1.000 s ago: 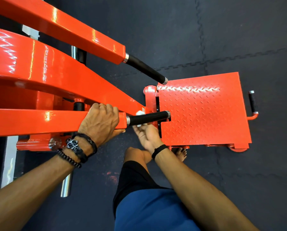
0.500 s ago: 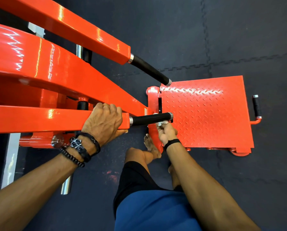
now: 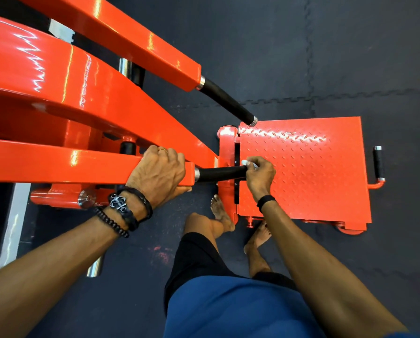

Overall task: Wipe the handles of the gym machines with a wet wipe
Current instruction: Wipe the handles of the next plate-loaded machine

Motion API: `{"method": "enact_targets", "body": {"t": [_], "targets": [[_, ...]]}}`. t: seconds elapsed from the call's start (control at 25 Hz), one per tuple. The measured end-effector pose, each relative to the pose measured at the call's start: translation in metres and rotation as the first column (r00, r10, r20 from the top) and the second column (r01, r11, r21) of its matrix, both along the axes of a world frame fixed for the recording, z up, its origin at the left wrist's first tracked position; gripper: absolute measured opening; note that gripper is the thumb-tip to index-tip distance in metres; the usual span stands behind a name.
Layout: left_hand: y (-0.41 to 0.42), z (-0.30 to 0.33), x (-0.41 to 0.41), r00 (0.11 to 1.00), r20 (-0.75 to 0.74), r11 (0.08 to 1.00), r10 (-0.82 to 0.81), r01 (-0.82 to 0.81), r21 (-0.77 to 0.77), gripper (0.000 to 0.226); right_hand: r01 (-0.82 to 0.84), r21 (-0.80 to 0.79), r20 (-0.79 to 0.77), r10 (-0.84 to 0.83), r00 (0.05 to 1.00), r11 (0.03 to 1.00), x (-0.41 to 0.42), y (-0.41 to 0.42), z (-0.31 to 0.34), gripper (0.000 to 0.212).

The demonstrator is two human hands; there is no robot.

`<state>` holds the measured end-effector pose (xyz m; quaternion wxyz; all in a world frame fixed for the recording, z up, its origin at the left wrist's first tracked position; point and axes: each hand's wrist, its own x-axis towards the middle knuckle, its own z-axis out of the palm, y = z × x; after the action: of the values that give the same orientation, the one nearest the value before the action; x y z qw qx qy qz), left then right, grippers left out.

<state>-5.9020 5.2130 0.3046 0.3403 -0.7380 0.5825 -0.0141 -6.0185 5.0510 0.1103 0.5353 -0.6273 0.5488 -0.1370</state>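
At frame centre the right hand (image 3: 260,174) pinches the white wipe (image 3: 245,162) over the black handle's (image 3: 220,173) tip, whose length runs leftward toward the left hand (image 3: 159,173) gripping the orange arm (image 3: 57,162).

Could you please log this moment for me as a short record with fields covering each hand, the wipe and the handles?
left hand: left hand grips the orange arm just behind the near handle
right hand: right hand wrapped round the outer end of the near handle
wipe: wet wipe, white, showing above the fingers
far handle: far handle untouched
small handle: small handle beyond the footplate, untouched
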Motion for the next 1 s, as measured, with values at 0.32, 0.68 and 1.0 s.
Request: {"method": "enact_targets", "body": {"t": [0.32, 0.68, 1.0], "targets": [[0.001, -0.002, 0.000, 0.999, 0.036, 1.000, -0.002, 0.002, 0.014, 0.065, -0.567, -0.039, 0.277, 0.554, 0.785, 0.823, 0.047, 0.047, 0.083, 0.011], [0.000, -0.001, -0.001, 0.999, 0.040, 1.000, 0.001, -0.002, 0.014, 0.063, -0.358, -0.025, -0.075, 0.356, 0.932, 0.933, 0.015, 0.000, 0.039, 0.017], [-0.002, 0.001, -0.002, 0.998, 0.058, 0.999, 0.024, -0.026, 0.035, 0.064, -0.179, -0.075, 0.420, 0.194, 0.887, 0.981, -0.013, 0.055, 0.052, 0.015]]}}
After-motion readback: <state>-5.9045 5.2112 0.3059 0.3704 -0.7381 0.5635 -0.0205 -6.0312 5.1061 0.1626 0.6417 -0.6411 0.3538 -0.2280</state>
